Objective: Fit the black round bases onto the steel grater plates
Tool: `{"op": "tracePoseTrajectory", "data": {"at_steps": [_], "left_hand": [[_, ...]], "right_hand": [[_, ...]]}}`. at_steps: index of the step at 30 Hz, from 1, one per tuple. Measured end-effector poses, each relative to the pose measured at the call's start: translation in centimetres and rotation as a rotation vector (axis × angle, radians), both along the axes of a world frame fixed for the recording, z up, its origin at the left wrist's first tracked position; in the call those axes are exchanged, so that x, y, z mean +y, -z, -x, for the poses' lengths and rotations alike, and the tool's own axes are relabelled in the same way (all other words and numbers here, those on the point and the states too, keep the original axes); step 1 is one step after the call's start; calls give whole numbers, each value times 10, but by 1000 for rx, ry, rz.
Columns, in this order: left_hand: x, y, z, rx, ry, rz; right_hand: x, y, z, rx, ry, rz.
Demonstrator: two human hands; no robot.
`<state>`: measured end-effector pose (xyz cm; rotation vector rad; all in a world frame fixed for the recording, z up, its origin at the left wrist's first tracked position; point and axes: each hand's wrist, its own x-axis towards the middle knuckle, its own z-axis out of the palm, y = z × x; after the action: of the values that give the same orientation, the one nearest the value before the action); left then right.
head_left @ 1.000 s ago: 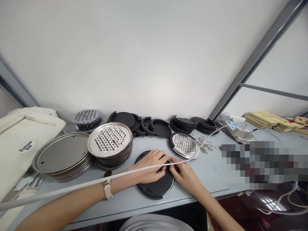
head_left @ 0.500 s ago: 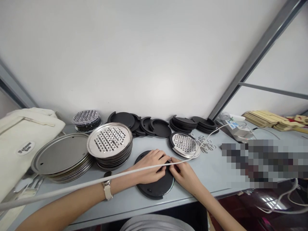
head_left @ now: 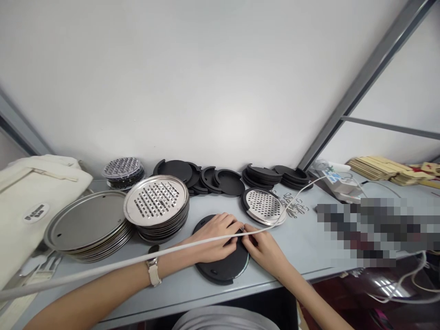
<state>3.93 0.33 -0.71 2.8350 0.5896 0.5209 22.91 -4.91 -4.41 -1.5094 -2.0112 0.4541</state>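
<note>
A round black disc (head_left: 229,270), with a rim along part of its edge, lies on the table in front of me. My left hand (head_left: 216,236) rests across its top, fingers bent and closed towards the disc's right edge. At that same edge, my right hand (head_left: 260,245) pinches with thumb and forefinger. A small shiny metal piece (head_left: 242,227) glints between the fingertips of both hands; its shape is mostly hidden. Just behind the right hand lies a perforated metal grater plate (head_left: 264,205) set in a black holder. Small wire clips (head_left: 296,206) are heaped beside it.
Left of the disc stand stacks of grater plates (head_left: 156,201) and plain metal plates (head_left: 85,222). Black holders (head_left: 230,182) line the wall. A white cable (head_left: 192,241) hangs across the view in front of my forearms. A white bag (head_left: 51,183) sits far left, wooden pieces (head_left: 374,168) far right.
</note>
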Motion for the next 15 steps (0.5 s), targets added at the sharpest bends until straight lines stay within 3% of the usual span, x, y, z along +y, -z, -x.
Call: {"op": "tracePoseTrajectory", "data": {"at_steps": [15], "left_hand": [[0, 1, 0, 3, -3, 15]], "right_hand": [[1, 0, -1, 4, 0, 19]]}}
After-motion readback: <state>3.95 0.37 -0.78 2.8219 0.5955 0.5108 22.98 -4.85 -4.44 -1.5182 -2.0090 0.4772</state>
